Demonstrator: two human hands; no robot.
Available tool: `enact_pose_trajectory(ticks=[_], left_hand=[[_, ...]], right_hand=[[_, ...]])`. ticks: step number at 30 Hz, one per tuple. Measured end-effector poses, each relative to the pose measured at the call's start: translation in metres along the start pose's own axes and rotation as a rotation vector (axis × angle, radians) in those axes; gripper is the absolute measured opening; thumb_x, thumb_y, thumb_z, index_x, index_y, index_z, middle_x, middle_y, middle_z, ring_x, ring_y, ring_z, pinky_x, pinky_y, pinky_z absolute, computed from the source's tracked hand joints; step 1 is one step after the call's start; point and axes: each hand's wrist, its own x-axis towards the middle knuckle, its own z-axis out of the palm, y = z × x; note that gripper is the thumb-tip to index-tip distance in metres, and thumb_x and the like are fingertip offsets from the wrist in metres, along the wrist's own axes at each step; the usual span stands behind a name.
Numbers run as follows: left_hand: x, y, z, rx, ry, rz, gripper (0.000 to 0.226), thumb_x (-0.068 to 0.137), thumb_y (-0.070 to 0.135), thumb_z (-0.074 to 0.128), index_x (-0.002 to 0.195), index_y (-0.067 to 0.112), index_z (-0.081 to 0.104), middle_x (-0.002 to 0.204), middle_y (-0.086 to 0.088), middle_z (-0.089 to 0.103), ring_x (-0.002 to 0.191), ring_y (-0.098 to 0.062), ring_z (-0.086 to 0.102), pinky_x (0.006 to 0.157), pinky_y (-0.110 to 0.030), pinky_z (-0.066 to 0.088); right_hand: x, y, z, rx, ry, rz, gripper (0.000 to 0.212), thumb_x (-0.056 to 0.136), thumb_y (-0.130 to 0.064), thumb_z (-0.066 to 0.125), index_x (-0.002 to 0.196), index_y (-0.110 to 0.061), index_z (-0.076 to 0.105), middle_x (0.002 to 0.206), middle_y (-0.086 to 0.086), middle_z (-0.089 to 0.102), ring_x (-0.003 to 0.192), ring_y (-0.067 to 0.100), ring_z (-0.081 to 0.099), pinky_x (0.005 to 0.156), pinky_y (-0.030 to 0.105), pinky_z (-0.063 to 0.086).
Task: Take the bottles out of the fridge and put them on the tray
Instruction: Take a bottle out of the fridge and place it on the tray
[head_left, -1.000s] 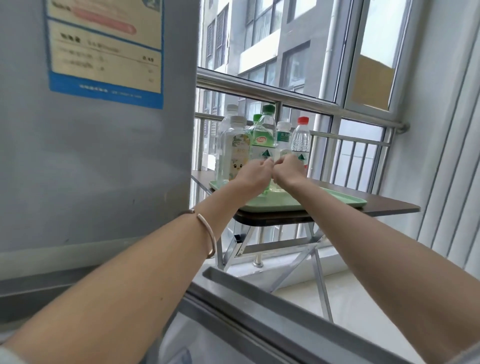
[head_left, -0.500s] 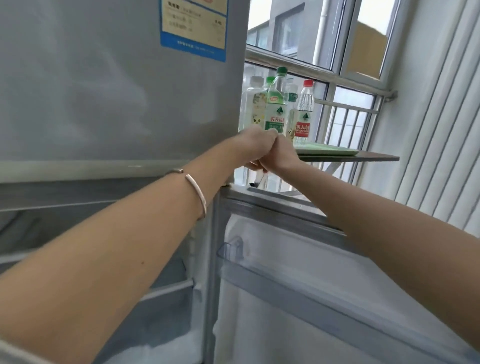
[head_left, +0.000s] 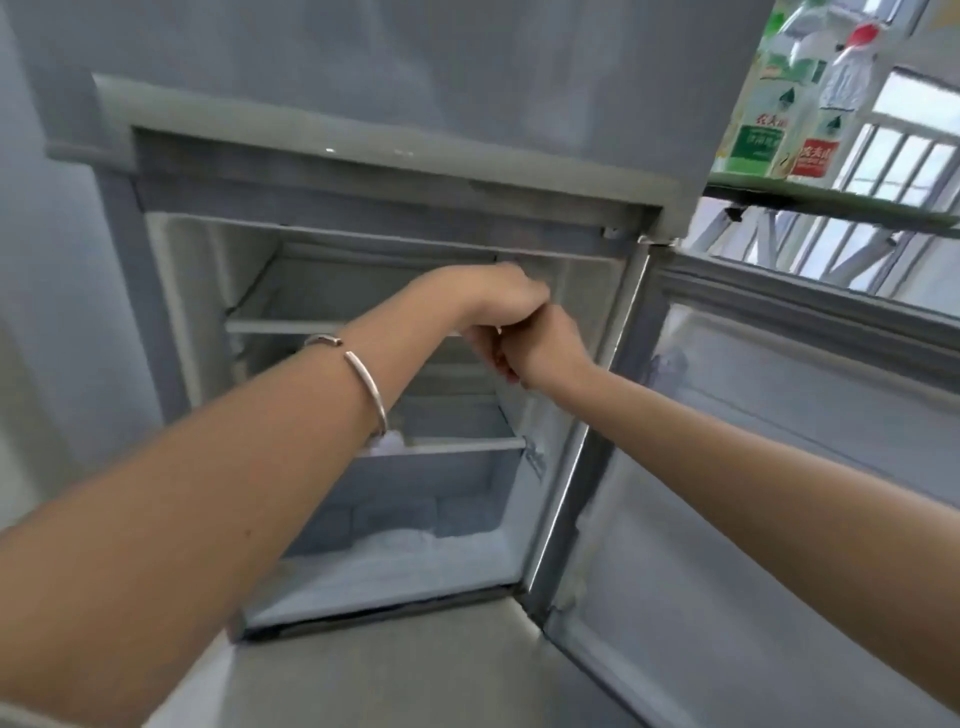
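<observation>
The grey fridge (head_left: 363, 135) stands in front of me with its lower compartment open. I see white shelves (head_left: 467, 443) and frost inside, and no bottle in there. My left hand (head_left: 493, 301) and my right hand (head_left: 545, 343) are both closed fists, touching each other in front of the upper shelf, with nothing in them. At the top right, clear bottles stand on the green tray (head_left: 831, 189): one with a green label (head_left: 761, 130), one with a red cap and red label (head_left: 826, 135).
The open fridge door (head_left: 779, 441) swings out to the right, its inner shelves bare. The tray rests on a folding table by a window with railings (head_left: 904, 166). A grey wall runs along the left.
My view has swung from the tray and table down and left to the open fridge compartment. Both fists stayed together and travelled from the tray to the fridge opening.
</observation>
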Motion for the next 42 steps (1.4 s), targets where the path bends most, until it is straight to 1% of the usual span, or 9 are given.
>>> enact_pose_trajectory(ticks=[5,9,11,16,18,23,28,34,42], left_hand=[[0.016,-0.085,0.0,0.016,0.087,-0.157,0.042,0.1,0.019,0.028,0.111,-0.009,0.057,0.107,-0.033,0.065,0.065,-0.03,0.062,0.042,-0.022,0.05],[0.032,-0.144,0.002,0.104,0.219,-0.208,0.04,0.099,0.017,0.032,0.113,-0.005,0.062,0.114,-0.024,0.065,0.101,-0.038,0.065,0.073,-0.038,0.053],[0.035,-0.168,0.004,0.163,0.262,-0.237,0.039,0.1,0.019,0.033,0.112,-0.004,0.063,0.117,-0.023,0.065,0.108,-0.037,0.062,0.085,-0.038,0.048],[0.043,-0.216,0.01,0.238,0.239,-0.336,0.035,0.099,0.01,0.037,0.119,-0.009,0.058,0.126,-0.027,0.059,0.117,-0.038,0.057,0.09,-0.04,0.048],[0.046,-0.228,0.011,0.251,0.24,-0.344,0.033,0.095,0.005,0.041,0.122,-0.007,0.057,0.128,-0.025,0.059,0.114,-0.038,0.059,0.081,-0.037,0.05],[0.053,-0.249,0.009,0.212,0.291,-0.363,0.051,0.092,0.001,0.046,0.143,0.002,0.04,0.145,-0.017,0.046,0.132,-0.032,0.047,0.109,-0.036,0.039],[0.055,-0.221,0.013,0.089,0.344,-0.26,0.07,0.088,-0.001,0.053,0.15,0.01,0.025,0.151,-0.014,0.038,0.135,-0.03,0.042,0.109,-0.03,0.037],[0.047,-0.169,0.021,-0.015,0.382,-0.066,0.064,0.077,0.012,0.076,0.134,0.009,0.047,0.128,-0.007,0.06,0.118,-0.025,0.056,0.088,-0.026,0.042],[0.028,-0.117,0.015,-0.06,0.207,0.045,0.04,0.07,0.021,0.085,0.102,0.012,0.065,0.102,-0.002,0.07,0.095,-0.021,0.066,0.093,-0.037,0.054]], right_hand=[[0.007,-0.013,0.098,-0.029,-0.126,0.071,0.034,0.082,-0.024,0.057,0.052,-0.026,0.042,0.052,-0.005,0.05,0.066,0.02,0.066,0.067,0.031,0.059],[0.008,-0.007,0.155,0.027,-0.316,-0.04,0.02,0.088,-0.034,0.059,0.083,-0.016,0.065,0.083,0.007,0.064,0.081,0.023,0.061,0.063,0.031,0.041],[0.009,0.0,0.182,0.008,-0.348,-0.019,0.036,0.088,-0.042,0.058,0.108,-0.012,0.065,0.103,0.01,0.069,0.095,0.028,0.064,0.065,0.032,0.039],[0.006,0.013,0.228,0.003,-0.378,0.147,0.075,0.088,-0.039,0.058,0.144,-0.004,0.022,0.127,0.018,0.06,0.115,0.037,0.058,0.078,0.036,0.045],[0.007,0.016,0.233,0.073,-0.339,0.194,0.075,0.089,-0.034,0.059,0.145,-0.004,0.018,0.128,0.019,0.059,0.115,0.037,0.058,0.085,0.037,0.047],[0.009,0.026,0.215,0.176,-0.191,0.215,0.052,0.094,-0.033,0.047,0.134,-0.002,0.038,0.125,0.022,0.06,0.112,0.037,0.058,0.084,0.037,0.046],[0.014,0.028,0.148,0.15,-0.018,0.061,0.042,0.094,-0.033,0.046,0.127,-0.008,0.048,0.114,0.021,0.064,0.106,0.039,0.059,0.075,0.037,0.042],[0.017,0.012,0.081,-0.052,0.054,-0.147,0.03,0.095,-0.036,0.04,0.112,-0.011,0.045,0.102,0.018,0.065,0.095,0.039,0.059,0.067,0.037,0.038],[-0.005,-0.001,-0.001,0.019,0.056,-0.116,0.036,0.093,-0.038,0.045,0.117,-0.012,0.053,0.093,0.009,0.068,0.087,0.031,0.062,0.067,0.033,0.041]])
